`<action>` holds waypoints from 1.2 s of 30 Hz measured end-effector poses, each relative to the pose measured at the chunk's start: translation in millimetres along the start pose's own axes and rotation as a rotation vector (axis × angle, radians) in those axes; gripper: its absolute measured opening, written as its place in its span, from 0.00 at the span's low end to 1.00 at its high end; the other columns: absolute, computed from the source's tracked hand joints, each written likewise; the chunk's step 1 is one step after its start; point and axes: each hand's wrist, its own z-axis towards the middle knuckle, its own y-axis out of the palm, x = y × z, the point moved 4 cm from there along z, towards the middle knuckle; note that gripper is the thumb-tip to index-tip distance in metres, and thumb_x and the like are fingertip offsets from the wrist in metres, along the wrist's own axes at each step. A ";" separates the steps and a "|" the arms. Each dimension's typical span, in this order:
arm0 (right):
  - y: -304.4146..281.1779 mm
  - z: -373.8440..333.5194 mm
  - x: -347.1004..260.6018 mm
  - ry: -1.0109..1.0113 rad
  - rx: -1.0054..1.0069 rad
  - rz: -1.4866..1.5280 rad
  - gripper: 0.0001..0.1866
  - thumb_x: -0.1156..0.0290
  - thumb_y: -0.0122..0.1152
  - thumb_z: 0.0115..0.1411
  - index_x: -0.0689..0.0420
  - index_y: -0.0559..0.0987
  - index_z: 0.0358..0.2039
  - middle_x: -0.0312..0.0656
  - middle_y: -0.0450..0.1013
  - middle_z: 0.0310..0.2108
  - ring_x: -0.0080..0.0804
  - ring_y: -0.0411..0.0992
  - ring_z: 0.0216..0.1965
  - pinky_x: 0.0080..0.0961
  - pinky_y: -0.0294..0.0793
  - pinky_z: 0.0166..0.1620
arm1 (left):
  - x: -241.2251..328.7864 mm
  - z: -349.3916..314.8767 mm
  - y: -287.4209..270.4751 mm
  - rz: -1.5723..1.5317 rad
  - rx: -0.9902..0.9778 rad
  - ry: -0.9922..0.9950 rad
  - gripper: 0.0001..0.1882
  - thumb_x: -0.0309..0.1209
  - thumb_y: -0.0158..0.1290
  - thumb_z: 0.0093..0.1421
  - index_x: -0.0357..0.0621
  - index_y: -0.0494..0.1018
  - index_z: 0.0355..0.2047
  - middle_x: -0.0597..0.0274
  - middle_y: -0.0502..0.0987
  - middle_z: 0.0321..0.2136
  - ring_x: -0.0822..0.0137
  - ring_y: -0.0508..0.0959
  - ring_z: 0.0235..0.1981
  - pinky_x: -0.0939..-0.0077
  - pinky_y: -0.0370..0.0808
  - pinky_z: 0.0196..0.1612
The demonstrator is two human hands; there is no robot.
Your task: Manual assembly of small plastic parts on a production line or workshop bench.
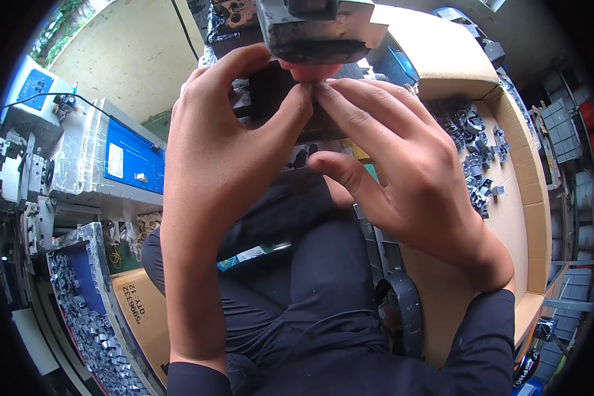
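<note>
My left hand (214,132) arches around a dark block (270,96), its thumb and index finger well apart. From the other side my right hand (409,152) reaches in with fingers stretched out and its thumb hanging free below them. The left thumb tip and the right index fingertip meet just under a pinkish-red rounded pad (310,71). That pad sits beneath a grey machine head (320,36) with a dark, stained lower edge. Whatever lies right under the fingertips is hidden, and several left fingertips are out of sight behind the block.
On the right stands an open cardboard box (534,204) holding many small dark grey parts (475,155). A blue-fronted machine (135,158) occupies the left. Below it are a tray (102,264) of small shiny parts and a closed carton (138,310). My legs (330,264) are under the work.
</note>
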 end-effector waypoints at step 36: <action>3.2 3.9 18.3 0.080 0.164 0.649 0.17 0.77 0.77 0.64 0.54 0.90 0.54 0.40 0.89 0.41 0.28 0.87 0.43 0.28 0.82 0.45 | 16.2 -65.5 -29.1 -0.159 -0.054 0.203 0.27 0.33 0.65 0.71 0.38 0.78 0.68 0.47 0.83 0.59 0.50 0.81 0.61 0.58 0.75 0.64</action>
